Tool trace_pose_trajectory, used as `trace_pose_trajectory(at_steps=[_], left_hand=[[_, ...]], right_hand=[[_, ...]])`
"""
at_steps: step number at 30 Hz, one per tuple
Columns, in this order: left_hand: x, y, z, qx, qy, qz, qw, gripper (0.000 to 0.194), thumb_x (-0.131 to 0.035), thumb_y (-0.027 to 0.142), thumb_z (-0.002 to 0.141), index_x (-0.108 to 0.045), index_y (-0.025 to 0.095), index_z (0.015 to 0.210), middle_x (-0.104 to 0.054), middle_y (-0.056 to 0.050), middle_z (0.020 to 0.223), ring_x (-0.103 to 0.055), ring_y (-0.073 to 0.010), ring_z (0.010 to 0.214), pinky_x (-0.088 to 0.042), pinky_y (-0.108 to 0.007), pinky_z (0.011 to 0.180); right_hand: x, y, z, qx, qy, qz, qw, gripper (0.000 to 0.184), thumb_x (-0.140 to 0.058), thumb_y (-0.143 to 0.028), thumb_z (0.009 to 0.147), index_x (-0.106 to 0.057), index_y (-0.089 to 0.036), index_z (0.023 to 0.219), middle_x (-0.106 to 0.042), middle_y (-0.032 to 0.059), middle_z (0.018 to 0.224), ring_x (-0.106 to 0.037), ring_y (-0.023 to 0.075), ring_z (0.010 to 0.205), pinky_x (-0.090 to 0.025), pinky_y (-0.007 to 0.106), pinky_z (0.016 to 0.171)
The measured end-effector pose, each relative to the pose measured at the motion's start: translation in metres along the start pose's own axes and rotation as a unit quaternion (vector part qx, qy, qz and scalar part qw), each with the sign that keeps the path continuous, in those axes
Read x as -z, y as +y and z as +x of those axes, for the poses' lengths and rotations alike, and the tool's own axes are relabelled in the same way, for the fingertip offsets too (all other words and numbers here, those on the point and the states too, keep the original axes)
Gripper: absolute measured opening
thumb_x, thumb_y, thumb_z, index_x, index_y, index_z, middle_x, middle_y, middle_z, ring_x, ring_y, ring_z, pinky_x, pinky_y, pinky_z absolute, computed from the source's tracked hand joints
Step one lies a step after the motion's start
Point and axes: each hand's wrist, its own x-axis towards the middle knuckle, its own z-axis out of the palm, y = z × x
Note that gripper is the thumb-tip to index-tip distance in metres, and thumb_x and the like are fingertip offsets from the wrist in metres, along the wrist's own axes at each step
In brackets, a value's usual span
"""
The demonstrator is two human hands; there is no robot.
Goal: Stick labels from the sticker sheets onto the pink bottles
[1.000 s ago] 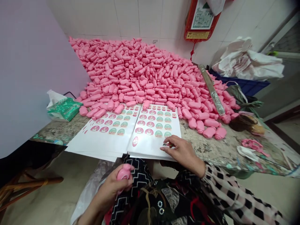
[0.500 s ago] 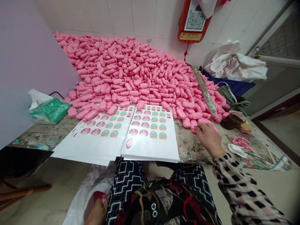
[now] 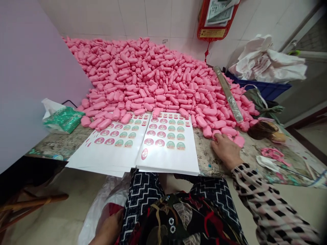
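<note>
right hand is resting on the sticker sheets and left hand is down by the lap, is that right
No, the right hand is not on the sticker sheets. The head view shows it beside them on the worn table top, at the edge of the pile of pink bottles. The left hand is down by the lap, as you said.

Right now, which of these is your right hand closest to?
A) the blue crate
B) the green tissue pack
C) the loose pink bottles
C: your right hand is right beside the loose pink bottles, with the green tissue pack and the blue crate much farther off.
</note>
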Motion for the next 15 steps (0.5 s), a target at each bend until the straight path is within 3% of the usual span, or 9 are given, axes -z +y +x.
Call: trace_pose_trajectory(at_steps=[3, 5, 7, 10, 12, 15], left_hand=[[0.028, 0.029, -0.022, -0.071, -0.05, 0.021, 0.996, 0.027, -0.047, 0.035, 0.072, -0.07, 0.022, 0.079, -0.071, -0.012, 0.08, -0.065, -0.0331, 0.085, -0.045, -0.042, 0.08], [0.048, 0.063, -0.038, -0.146, -0.021, 0.007, 0.989, 0.03, -0.048, 0.038, 0.076, -0.069, 0.024, 0.093, -0.071, -0.01, 0.092, -0.063, -0.0309, 0.089, -0.044, -0.041, 0.082], [0.062, 0.102, -0.051, -0.245, 0.046, -0.07, 0.966, 0.036, -0.049, 0.039, 0.079, -0.063, 0.027, 0.11, -0.066, -0.007, 0.109, -0.059, -0.0261, 0.101, -0.042, -0.037, 0.091], [0.067, 0.156, -0.06, -0.31, 0.104, -0.17, 0.929, 0.047, -0.059, 0.038, 0.075, -0.055, 0.029, 0.122, -0.056, -0.006, 0.125, -0.049, -0.0253, 0.115, -0.035, -0.038, 0.1], [0.061, 0.179, -0.06, -0.294, 0.052, -0.227, 0.927, 0.054, -0.067, 0.037, 0.069, -0.054, 0.027, 0.12, -0.058, -0.008, 0.122, -0.052, -0.0257, 0.111, -0.038, -0.04, 0.097], [0.049, 0.19, -0.055, -0.217, -0.166, -0.341, 0.899, 0.045, -0.07, 0.033, 0.067, -0.056, 0.02, 0.107, -0.066, -0.01, 0.098, -0.063, -0.0219, 0.084, -0.049, -0.035, 0.076]], right_hand=[[0.025, 0.0, -0.002, -0.02, 0.049, 0.117, 0.992, 0.032, -0.05, -0.04, 0.08, -0.06, -0.02, 0.104, -0.063, 0.0093, 0.098, -0.058, 0.0235, 0.081, -0.037, 0.031, 0.063], [0.046, -0.012, -0.01, -0.016, 0.049, 0.264, 0.963, 0.03, -0.057, -0.043, 0.076, -0.061, -0.02, 0.094, -0.064, 0.0062, 0.087, -0.057, 0.0206, 0.075, -0.038, 0.03, 0.062], [0.064, -0.035, -0.023, 0.017, -0.034, 0.457, 0.889, 0.028, -0.061, -0.044, 0.073, -0.06, -0.021, 0.089, -0.064, 0.003, 0.079, -0.056, 0.0166, 0.068, -0.038, 0.027, 0.058], [0.075, -0.082, -0.051, 0.081, -0.243, 0.643, 0.722, 0.02, -0.069, -0.034, 0.066, -0.059, -0.02, 0.077, -0.063, -0.0002, 0.074, -0.055, 0.0125, 0.065, -0.041, 0.025, 0.059], [0.072, -0.112, -0.069, 0.09, -0.374, 0.667, 0.638, 0.017, -0.07, -0.028, 0.063, -0.06, -0.019, 0.074, -0.06, -0.003, 0.066, -0.051, 0.0092, 0.056, -0.039, 0.022, 0.055], [0.061, -0.14, -0.088, 0.08, -0.459, 0.665, 0.585, 0.013, -0.068, -0.023, 0.064, -0.059, -0.019, 0.073, -0.056, -0.0051, 0.06, -0.047, 0.0072, 0.05, -0.037, 0.021, 0.051]])
